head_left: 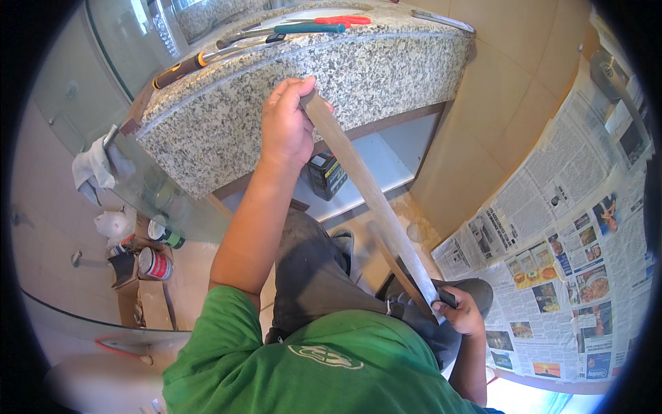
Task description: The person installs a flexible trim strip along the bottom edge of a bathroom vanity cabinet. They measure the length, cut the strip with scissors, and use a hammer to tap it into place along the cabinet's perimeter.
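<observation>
A long, flat wooden strip [369, 190] slants across the middle, from the stone counter front down to my right knee. My left hand [286, 123] is closed around its far end, with the thumb at the tip. At the near end, my right hand [463, 312] grips the strip by its edge. A small dark piece [447, 297] shows between the right thumb and fingers; its kind cannot be made out. Beneath the strip, a second narrow brown length of wood [400, 271] runs close to it toward the same hand.
On the speckled counter [331, 79] lie an orange-and-black handled tool [181, 72], a teal-handled tool [310, 28] and a red-handled tool [343, 21]. A dark can [326, 176] stands in the open cabinet. Newspaper [552, 276] covers the right side. Paint cans [156, 263] sit in a box at left.
</observation>
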Tool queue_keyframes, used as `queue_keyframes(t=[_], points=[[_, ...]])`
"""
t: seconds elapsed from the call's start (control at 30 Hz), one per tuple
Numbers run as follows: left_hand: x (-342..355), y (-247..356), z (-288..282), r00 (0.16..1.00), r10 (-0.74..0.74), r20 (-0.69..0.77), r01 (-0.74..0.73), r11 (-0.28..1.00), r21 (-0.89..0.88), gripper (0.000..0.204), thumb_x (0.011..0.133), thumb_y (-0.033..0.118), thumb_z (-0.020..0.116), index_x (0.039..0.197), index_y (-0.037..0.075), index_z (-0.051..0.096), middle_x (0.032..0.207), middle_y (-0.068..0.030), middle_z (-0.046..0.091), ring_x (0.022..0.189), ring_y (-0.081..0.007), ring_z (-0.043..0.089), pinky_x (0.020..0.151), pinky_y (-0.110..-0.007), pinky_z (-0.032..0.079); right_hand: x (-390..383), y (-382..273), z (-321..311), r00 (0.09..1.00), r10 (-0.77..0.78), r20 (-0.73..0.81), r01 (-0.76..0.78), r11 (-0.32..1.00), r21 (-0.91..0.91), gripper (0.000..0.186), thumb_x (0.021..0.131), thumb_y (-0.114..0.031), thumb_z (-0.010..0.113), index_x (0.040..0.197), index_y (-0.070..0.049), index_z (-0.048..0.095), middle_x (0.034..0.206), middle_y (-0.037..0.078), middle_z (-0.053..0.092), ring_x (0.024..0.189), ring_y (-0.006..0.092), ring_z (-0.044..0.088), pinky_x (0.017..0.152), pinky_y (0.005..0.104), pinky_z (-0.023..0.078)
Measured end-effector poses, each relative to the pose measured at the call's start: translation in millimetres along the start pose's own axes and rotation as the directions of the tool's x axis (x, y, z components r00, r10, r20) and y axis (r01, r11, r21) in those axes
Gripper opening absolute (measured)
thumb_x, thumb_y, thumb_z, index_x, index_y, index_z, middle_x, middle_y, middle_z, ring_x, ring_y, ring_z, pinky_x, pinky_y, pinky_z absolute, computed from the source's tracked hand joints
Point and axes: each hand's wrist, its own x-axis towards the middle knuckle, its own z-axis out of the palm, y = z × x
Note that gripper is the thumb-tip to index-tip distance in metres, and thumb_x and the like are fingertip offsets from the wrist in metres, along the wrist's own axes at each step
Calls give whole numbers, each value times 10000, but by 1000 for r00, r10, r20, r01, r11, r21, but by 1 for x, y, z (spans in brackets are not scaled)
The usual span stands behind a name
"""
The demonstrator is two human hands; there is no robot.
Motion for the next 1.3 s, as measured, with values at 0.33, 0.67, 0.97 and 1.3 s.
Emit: queue_keyframes(t=[0.33, 0.67, 0.97, 1.3], points=[[3, -8, -20, 997, -57, 58, 52, 995, 82, 357, 1017, 413, 548, 908, 73, 564, 721, -106, 644, 662, -223, 645, 646, -362, 533, -1, 13, -8, 999, -39, -37, 41, 998, 47, 175, 840, -109, 756, 959, -24, 659, 790, -3, 609, 745, 98, 549, 679, 275, 455], [-35, -48, -27, 954, -221, 204, 189, 968, 164, 487, 1014, 354, 496, 1314, -30, 505, 1317, -210, 577, 1116, -292, 618, 953, -412, 510, 7, 0, -14, 948, -248, -198, 312, 845, 435, 434, 802, -416, 805, 814, -30, 608, 634, 92, 594, 582, 206, 563, 553, 329, 439], [-222, -237, -99, 449, -893, -6, -46, -30, 999, 861, 892, 809, 387, 639, 42, 685, 727, -114, 708, 813, -190, 704, 772, -382, 536, 35, -56, -12, 823, -466, -324, 568, 676, 469, 326, 881, -324, 748, 908, -40, 590, 680, 86, 555, 637, 219, 528, 586, 355, 434], [-175, -327, -74, 487, -873, -30, 872, 483, 83, 467, 1000, 480, 538, 1234, 80, 480, 992, -105, 659, 885, -271, 684, 744, -415, 541, 8, -54, 8, 725, -502, -472, 679, 636, 368, 259, 933, -264, 686, 1020, -52, 565, 750, 89, 547, 730, 222, 525, 649, 366, 424]])
